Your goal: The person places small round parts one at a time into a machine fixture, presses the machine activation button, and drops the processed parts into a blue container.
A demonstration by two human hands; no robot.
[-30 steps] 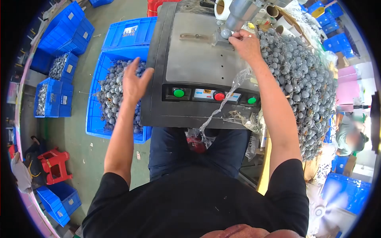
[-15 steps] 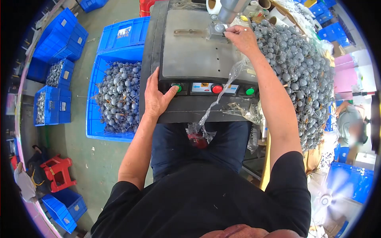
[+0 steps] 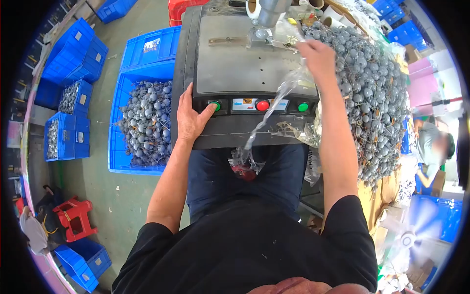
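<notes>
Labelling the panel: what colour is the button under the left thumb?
Green; the left thumb rests on that button, clearest in the head view.

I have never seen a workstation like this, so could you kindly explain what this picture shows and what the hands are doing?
The view comes from a camera on the person's head, looking down at their arms and lap. In front is a dark bench machine with a press head above and three buttons. The left hand rests on the front panel, thumb on the left green button. The right hand reaches beside the pile of grey balls; what it holds cannot be told. A blue crate on the left holds more balls.
</notes>
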